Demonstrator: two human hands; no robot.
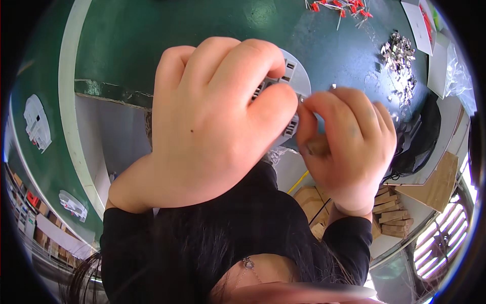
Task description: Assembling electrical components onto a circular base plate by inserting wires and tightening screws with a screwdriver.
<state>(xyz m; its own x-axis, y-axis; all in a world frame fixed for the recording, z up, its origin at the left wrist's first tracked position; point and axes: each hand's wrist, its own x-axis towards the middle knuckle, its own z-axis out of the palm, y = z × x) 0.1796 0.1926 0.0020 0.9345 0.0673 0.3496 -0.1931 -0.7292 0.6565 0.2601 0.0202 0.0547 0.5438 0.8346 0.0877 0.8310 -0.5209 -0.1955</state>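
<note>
My left hand is curled over a round light-grey plastic part with slotted, raised blocks on its face, gripping it between thumb and fingers. Much of that part is hidden under the hand. At its right edge, my right hand has thumb and forefinger closed in a pinch. Whatever sits between those fingertips is too small and covered to name. The other fingers of the right hand are folded in.
Red components with wire leads lie at the table's far side. A pile of small metal pieces is to the right, near a white box and black mesh bag. White plastic parts lie at left; wooden blocks sit low right.
</note>
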